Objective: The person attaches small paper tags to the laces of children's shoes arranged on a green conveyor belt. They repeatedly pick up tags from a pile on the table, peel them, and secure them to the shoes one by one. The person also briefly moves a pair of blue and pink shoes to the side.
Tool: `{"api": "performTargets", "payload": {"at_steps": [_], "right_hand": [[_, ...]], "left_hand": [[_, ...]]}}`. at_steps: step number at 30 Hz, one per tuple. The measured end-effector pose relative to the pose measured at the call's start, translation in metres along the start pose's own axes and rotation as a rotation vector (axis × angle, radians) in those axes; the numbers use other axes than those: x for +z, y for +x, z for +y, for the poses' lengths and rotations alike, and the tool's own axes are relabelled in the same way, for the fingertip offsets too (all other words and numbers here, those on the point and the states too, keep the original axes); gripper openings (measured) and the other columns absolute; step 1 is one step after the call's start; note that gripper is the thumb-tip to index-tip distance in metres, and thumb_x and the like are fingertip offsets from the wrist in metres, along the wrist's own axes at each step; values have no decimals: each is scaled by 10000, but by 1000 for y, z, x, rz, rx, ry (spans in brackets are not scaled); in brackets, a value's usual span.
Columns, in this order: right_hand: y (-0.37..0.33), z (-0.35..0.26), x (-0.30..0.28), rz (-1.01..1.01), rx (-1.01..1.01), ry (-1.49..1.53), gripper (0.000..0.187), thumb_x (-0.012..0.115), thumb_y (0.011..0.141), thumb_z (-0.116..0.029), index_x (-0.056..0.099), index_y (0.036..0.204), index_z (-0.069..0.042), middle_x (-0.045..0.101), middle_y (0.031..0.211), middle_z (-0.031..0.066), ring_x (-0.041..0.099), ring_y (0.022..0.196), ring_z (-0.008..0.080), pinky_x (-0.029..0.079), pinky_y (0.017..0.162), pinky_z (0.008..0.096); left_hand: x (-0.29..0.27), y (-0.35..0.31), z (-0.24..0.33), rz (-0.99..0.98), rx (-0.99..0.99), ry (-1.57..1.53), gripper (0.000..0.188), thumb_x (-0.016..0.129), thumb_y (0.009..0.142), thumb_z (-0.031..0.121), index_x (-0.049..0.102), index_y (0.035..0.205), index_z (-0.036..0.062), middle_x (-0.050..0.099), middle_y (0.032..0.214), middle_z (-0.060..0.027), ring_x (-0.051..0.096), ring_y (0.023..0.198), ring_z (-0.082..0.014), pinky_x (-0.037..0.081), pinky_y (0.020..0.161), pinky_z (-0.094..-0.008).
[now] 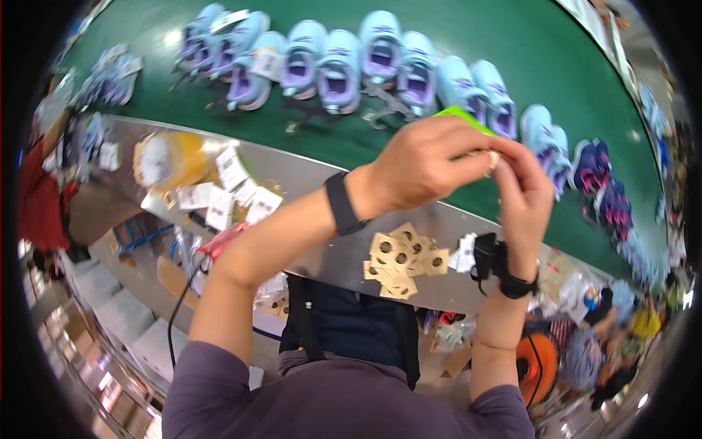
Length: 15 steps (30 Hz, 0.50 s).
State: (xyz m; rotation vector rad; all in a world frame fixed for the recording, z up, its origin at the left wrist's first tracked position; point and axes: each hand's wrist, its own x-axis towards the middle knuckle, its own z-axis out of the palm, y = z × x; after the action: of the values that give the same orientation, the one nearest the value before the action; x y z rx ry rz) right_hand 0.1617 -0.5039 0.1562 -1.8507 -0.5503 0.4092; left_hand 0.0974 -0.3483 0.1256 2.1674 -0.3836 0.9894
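"Green table point(482, 29) ahead; where's our small pale piece point(493, 162)?"
"Pinched at the fingertips between our left hand point(420, 162) and right hand point(529, 192), bright green card point(466, 118) slanting just beyond the left."

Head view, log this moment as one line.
left hand: pinching small pale piece | right hand: at same piece | green surface: light-blue shoes | metal ledge: tan cards

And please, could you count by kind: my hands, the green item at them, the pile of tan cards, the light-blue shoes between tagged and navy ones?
Left hand and right hand: 2
Partly hidden green item: 1
Pile of tan cards: 1
Light-blue shoes there: 8
Total: 12
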Motion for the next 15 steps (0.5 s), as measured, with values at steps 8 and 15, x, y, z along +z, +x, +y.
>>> {"api": "performTargets", "payload": {"at_steps": [8, 15], "right_hand": [[52, 11, 53, -68, -242, -312, 109, 619, 874, -86, 644, 957, -20, 594, 804, -17, 510, 695, 72, 399, 629, 218], [155, 14, 111, -66, -235, 125, 160, 488, 929, -136, 631, 986, -95, 619, 844, 98, 578, 674, 129, 451, 625, 268]], "left_hand": [[-61, 0, -58, -313, 232, 249, 123, 634, 681, 91, 536, 739, 42, 522, 745, -52, 600, 725, -209, 504, 595, -301], [-96, -41, -136, -207, -398, 170, 149, 635, 776, 134, 617, 869, 19, 604, 823, -119, 596, 733, -285, 478, 648, -371]]}}
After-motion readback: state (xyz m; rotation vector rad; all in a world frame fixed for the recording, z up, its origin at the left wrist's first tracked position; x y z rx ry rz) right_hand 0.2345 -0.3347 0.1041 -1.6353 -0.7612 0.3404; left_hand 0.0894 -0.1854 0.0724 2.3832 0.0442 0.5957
